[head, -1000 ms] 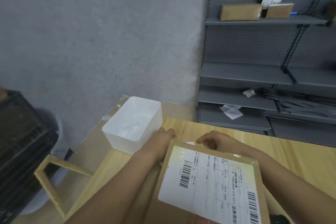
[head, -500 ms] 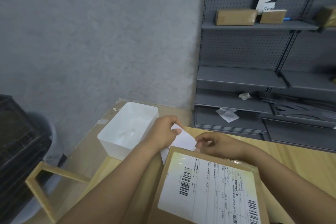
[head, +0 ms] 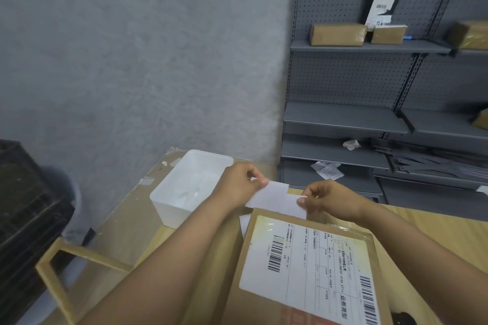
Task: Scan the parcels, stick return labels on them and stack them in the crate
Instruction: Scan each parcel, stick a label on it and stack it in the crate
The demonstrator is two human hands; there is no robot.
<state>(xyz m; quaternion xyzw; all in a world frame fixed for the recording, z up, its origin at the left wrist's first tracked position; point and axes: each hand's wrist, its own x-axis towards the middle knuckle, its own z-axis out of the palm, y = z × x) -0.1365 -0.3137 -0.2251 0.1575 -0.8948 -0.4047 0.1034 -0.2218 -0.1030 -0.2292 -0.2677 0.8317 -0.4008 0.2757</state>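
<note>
A brown cardboard parcel (head: 303, 272) with a white shipping label and barcodes lies on the wooden table (head: 435, 224) close in front of me. Just beyond its far edge I hold a white return label sheet (head: 274, 198) in the air. My left hand (head: 240, 182) pinches the sheet's left upper corner, my right hand (head: 324, 196) pinches its right edge. More white paper (head: 245, 221) lies on the table under the sheet. A white plastic crate (head: 169, 198) stands to the left of my hands.
Grey metal shelving (head: 369, 46) at the right holds cardboard boxes (head: 338, 34) and a black mailer bag (head: 380, 8). A dark crate stack (head: 26, 206) stands at the far left by a wooden frame (head: 60, 266). Grey wall behind.
Both hands have lifted the white label sheet from behind the parcel and spread apart along it; a second ago they reached down at the parcel's far edge with no sheet visible.
</note>
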